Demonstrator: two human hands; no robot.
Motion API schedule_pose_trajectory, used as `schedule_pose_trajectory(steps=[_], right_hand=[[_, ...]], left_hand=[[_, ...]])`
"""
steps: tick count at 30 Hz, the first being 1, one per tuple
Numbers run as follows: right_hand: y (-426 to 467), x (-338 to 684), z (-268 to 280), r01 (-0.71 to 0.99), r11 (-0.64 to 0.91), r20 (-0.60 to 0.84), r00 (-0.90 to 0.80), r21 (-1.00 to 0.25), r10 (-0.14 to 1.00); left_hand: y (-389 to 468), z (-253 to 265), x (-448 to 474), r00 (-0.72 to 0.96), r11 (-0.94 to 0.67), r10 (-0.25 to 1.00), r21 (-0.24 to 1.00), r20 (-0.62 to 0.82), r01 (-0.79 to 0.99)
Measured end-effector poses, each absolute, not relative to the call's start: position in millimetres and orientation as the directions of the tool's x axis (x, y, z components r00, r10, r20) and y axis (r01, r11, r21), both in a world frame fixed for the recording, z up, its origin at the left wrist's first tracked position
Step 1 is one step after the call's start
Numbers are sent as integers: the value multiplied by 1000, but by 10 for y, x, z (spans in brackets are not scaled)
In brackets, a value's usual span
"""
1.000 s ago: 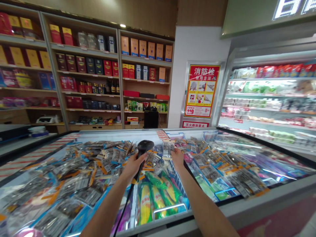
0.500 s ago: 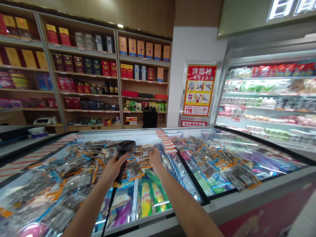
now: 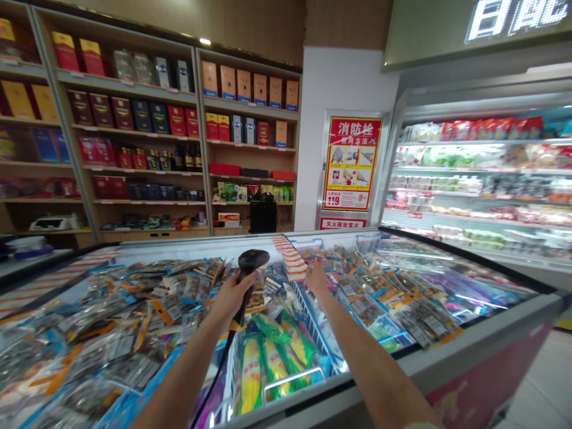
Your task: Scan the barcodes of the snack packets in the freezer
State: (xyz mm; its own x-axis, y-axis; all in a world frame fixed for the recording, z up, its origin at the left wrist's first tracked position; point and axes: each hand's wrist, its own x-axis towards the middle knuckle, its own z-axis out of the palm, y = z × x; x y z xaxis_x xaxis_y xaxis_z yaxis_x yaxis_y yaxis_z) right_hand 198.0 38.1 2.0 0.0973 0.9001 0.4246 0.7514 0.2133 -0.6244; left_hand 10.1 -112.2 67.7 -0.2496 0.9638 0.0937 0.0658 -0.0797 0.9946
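In my left hand [image 3: 232, 296] is a black barcode scanner [image 3: 254, 258], gripped by its handle with the cord hanging down. My right hand [image 3: 316, 277] is stretched out farther right, at the near left edge of a pile of flat packets [image 3: 402, 292] on the right part of the freezer. Its fingers look curled, but their tips and whatever they hold are hard to make out. A larger heap of flat clear packets with orange and blue edges [image 3: 134, 322] spreads over the freezer's left part. Below and between my hands lie yellow-and-green corn packs [image 3: 251, 372].
A chest freezer [image 3: 451, 351] with a glass top and dark frame spans the foreground. A red-striped strip [image 3: 289, 257] crosses near its middle divider. Behind stand shelves of boxed goods [image 3: 243, 86], a red fire-hydrant sign [image 3: 353, 164] and a lit chiller [image 3: 478, 179].
My right hand has moved right, from a packet beside the scanner to the right-hand pile. The scanner in my left hand has shifted right in view, and the camera has turned slightly right.
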Motion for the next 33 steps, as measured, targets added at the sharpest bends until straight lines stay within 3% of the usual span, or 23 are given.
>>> schedule_pose_trajectory(steps=[4, 11, 17, 21, 24, 29, 33], right_hand=[[533, 2252, -55, 868, 205, 398, -9, -453, 917], [575, 2469, -139, 889, 400, 334, -316, -223, 888], [441, 2759, -102, 946, 243, 377, -149, -216, 914], [308, 2830, -52, 978, 0, 471, 99, -207, 877], [251, 2790, -31, 975, -144, 430, 204, -167, 879], [229, 2703, 19, 976, -157, 307, 197, -150, 931], [192, 2659, 75, 981, -80, 260, 125, -179, 957]], left_hand=[[-1010, 668, 213, -208, -83, 974, 995, 91, 46], [-952, 533, 98, -205, -38, 977, 997, 52, 71], [-977, 546, 85, -240, -35, 969, 994, 60, 107], [-998, 563, 99, -234, -59, 968, 989, 90, 135], [-1019, 561, 85, -224, -63, 970, 989, 92, 133], [-1043, 548, 52, -216, -66, 973, 993, 86, 99], [-1021, 515, 17, -214, -67, 974, 995, 80, 71]])
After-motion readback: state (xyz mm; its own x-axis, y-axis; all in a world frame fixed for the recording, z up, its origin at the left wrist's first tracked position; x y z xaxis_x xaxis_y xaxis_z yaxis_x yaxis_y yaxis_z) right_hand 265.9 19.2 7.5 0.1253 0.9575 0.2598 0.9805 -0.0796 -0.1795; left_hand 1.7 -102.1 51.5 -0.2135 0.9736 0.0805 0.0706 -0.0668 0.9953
